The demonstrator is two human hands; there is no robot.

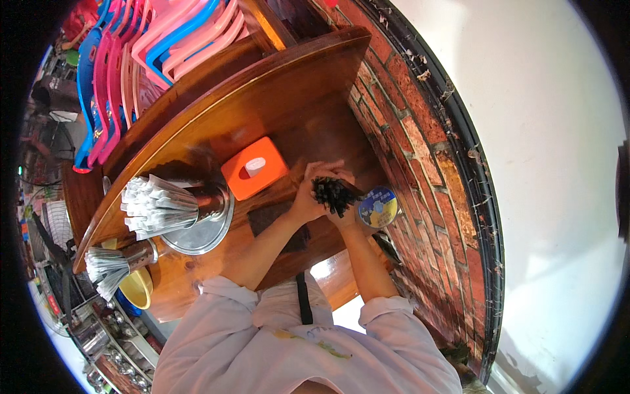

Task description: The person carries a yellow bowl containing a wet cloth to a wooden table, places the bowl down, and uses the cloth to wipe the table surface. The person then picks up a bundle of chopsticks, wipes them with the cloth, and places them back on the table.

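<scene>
Between my left hand (306, 199) and my right hand (347, 216) is a thick bundle of black sticks (333, 196), perhaps chopsticks, seen nearly end-on. Both hands wrap around the bundle from either side, above the wooden table (182, 280). Close to my right hand, by the wall, stands a round container with a blue and yellow printed top (378, 208). An orange tissue box (254, 167) sits beyond my left hand, a white tissue showing in its opening. Partly under my left forearm lies a dark flat rectangular item (268, 221).
A metal cup (209, 203) of white paper-wrapped sticks (157, 207) is on a round metal tray (199, 241). Nearby are a smaller cup (142, 255) of wrapped sticks and a yellow bowl (138, 290). Pink and blue plastic chairs (197, 34) stand beyond. A brick wall (423, 162) borders the right.
</scene>
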